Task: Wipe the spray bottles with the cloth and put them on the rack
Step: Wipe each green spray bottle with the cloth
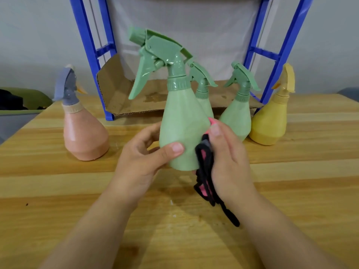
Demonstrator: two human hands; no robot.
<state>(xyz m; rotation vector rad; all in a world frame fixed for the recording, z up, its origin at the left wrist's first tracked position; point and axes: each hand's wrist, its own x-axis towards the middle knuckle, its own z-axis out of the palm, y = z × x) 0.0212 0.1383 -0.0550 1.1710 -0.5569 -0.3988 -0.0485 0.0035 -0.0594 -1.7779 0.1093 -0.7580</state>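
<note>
Green spray bottle (182, 129) is held upright over the middle of the wooden table (77, 191), nozzle pointing left; whether its base clears the table cannot be told. Left hand (143, 158) is clamped on the bottle's lower body, thumb across the near face and fingers curled behind. Right hand (227, 152) is closed on a bunched black and pink cloth (206, 171), pressing it against the bottle's right side; a loose end of the cloth trails toward the near side. Just behind the held bottle stands a second green bottle (202, 90), partly hidden. To the right stands a third green bottle (238, 115), with a yellow bottle (270, 123) just beside it. A pink bottle (85, 136) with a grey trigger stands apart at left. The blue rack (91, 55) stands at the far side, a cardboard sheet (120, 94) lying between its uprights.
</note>
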